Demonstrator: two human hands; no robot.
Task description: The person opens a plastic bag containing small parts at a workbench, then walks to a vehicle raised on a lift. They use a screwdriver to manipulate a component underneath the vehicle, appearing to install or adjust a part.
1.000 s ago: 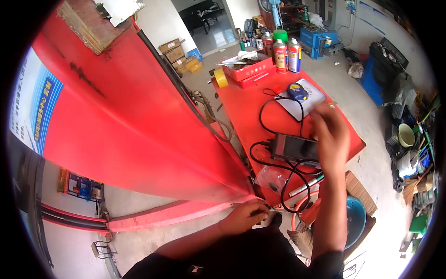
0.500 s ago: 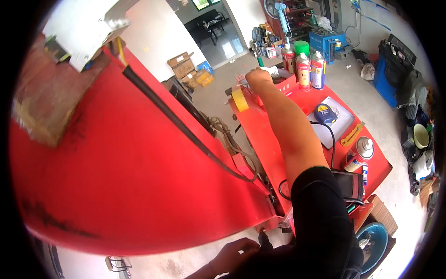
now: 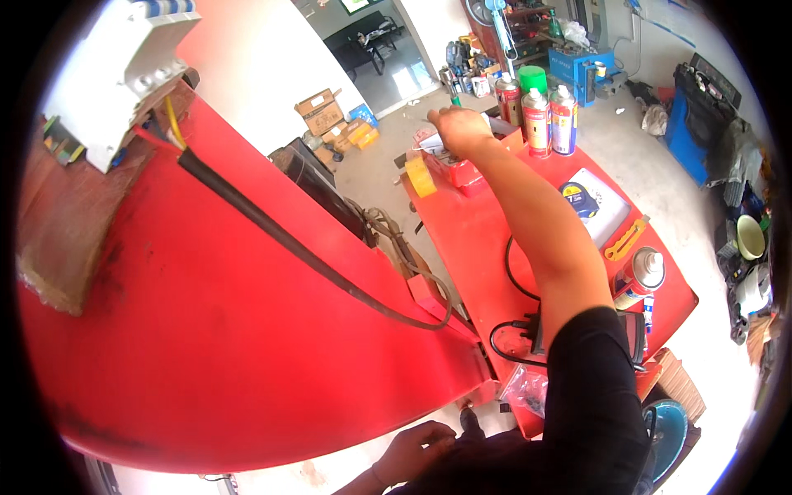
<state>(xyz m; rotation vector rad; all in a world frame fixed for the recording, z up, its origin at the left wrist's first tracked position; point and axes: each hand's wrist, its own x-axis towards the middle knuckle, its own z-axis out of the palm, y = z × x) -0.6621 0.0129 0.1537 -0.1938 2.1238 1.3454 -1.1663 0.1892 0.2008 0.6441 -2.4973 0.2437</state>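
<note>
My right arm stretches over the red table [image 3: 474,247] to its far end. There my right hand [image 3: 460,132] is closed, fingers bent down over a small red box [image 3: 466,175] with white paper or packets in it. What the fingers hold, if anything, is hidden. A green stick-like piece [image 3: 454,100] shows just beyond the knuckles; I cannot tell whether the hand touches it. A yellow tape-like piece [image 3: 421,177] hangs at the table's edge beside the box. Low in the picture my left hand [image 3: 417,452] hangs near my body, loosely curved, thumb apart, nothing seen in it.
Spray cans [image 3: 537,124] stand right of the box. Nearer are a tape measure [image 3: 579,200] on a white tray [image 3: 609,216], a yellow utility knife [image 3: 627,239] and another can [image 3: 639,276]. A large red panel [image 3: 272,346] with a black cable [image 3: 280,235] fills the left.
My right hand has shifted slightly over the red box, and the forearm has swung a little to the right. The view has tilted, so more of the white unit on the panel shows.
</note>
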